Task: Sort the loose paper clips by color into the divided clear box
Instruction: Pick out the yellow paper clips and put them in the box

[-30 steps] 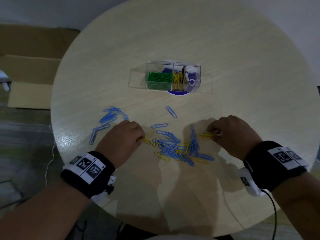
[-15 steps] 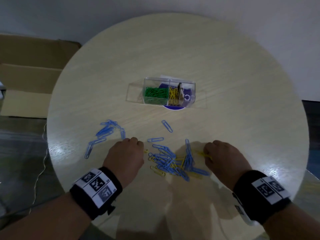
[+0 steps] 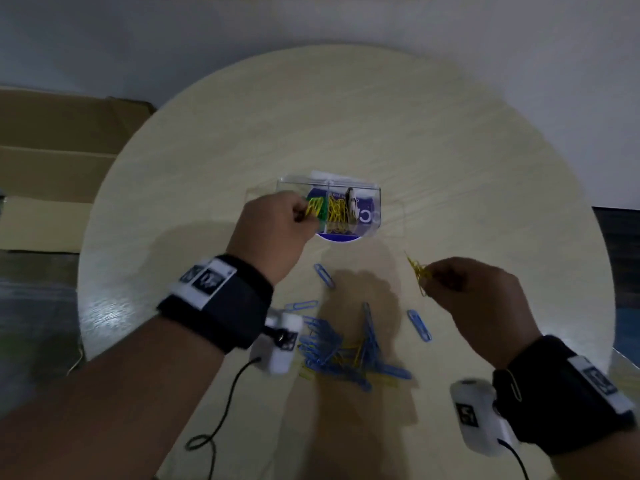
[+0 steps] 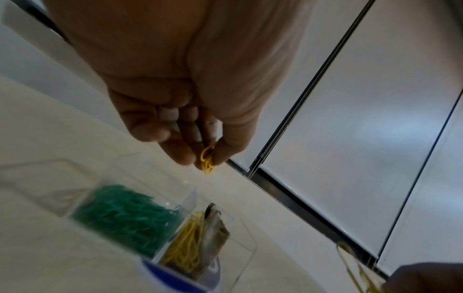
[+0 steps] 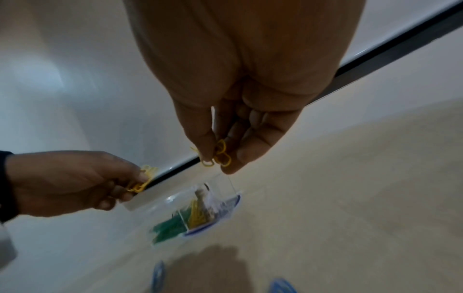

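Observation:
The divided clear box (image 3: 375, 202) stands mid-table, with green clips (image 4: 125, 214) in its left compartment and yellow clips (image 3: 336, 211) in the middle one. My left hand (image 3: 277, 223) hovers over the box's left part and pinches a small bunch of yellow clips (image 4: 208, 160). My right hand (image 3: 467, 292) is raised to the right of the box, nearer me, pinching yellow clips (image 3: 419, 271) too. A pile of blue clips mixed with yellow ones (image 3: 346, 351) lies on the table between my wrists.
The round pale wooden table (image 3: 450, 150) has single blue clips (image 3: 419, 325) scattered near the pile. A dark small object (image 3: 350, 206) stands in the box beside the yellow clips. Cardboard boxes (image 3: 52, 168) sit on the floor at left. A white wall is behind.
Both hands have lifted off the pile with yellow clips. The left hand moved forward over the box; the right hand rose toward the box's right side. The head view shifted closer.

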`<state>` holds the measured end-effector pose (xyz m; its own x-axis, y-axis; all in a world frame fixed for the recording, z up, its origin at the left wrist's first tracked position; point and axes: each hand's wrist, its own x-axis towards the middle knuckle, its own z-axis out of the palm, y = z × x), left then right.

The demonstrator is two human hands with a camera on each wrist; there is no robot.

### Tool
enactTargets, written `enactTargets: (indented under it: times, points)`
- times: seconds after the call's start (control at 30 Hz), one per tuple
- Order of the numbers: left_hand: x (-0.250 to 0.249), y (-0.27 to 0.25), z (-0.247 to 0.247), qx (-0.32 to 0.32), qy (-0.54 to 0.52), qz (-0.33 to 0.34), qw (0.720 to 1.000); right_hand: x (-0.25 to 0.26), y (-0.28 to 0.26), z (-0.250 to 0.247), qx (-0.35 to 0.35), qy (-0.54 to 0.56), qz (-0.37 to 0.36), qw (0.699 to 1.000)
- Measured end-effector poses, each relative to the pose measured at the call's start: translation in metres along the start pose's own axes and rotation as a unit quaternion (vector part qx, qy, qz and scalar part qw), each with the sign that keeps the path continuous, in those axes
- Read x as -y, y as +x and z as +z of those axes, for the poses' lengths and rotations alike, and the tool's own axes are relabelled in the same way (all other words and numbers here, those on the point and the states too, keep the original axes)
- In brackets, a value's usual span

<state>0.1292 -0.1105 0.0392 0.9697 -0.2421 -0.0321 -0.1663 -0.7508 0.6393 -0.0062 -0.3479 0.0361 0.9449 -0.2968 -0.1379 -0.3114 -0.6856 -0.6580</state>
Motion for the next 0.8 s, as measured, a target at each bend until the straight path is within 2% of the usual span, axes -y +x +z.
enactTargets:
  times: [0.1, 0.23, 0.3, 0.43, 0.67, 0.73, 0.8]
  points:
    - [-0.018, 0.029, 0.019, -0.002, 0.005, 0.005, 1.0, 0.009, 0.023, 0.0, 0.001, 0.027, 0.02, 0.999]
    - [-0.024, 0.04, 0.043, 0.033, 0.023, -0.029, 0.999, 0.023, 0.049, 0.009, -0.001, 0.061, 0.029, 0.998]
    - [-0.019, 0.037, 0.046, 0.004, 0.035, -0.017, 0.999, 0.033, 0.063, 0.017, 0.0, 0.067, 0.029, 0.997]
    - [-0.003, 0.016, 0.03, -0.061, -0.019, -0.042, 0.997, 0.055, 0.092, 0.035, 0.004, 0.082, 0.028, 0.996]
    - [0.038, -0.033, 0.007, -0.052, -0.054, -0.099, 0.992, 0.08, 0.118, 0.055, 0.064, -0.008, -0.014, 0.998]
    - [0.047, -0.047, 0.005, -0.042, -0.047, -0.091, 0.994, 0.073, 0.114, 0.052, 0.043, -0.007, -0.006, 0.999]
    - [0.056, -0.062, 0.004, -0.017, -0.033, -0.06, 0.997, 0.063, 0.101, 0.045, 0.005, 0.055, 0.018, 0.998]
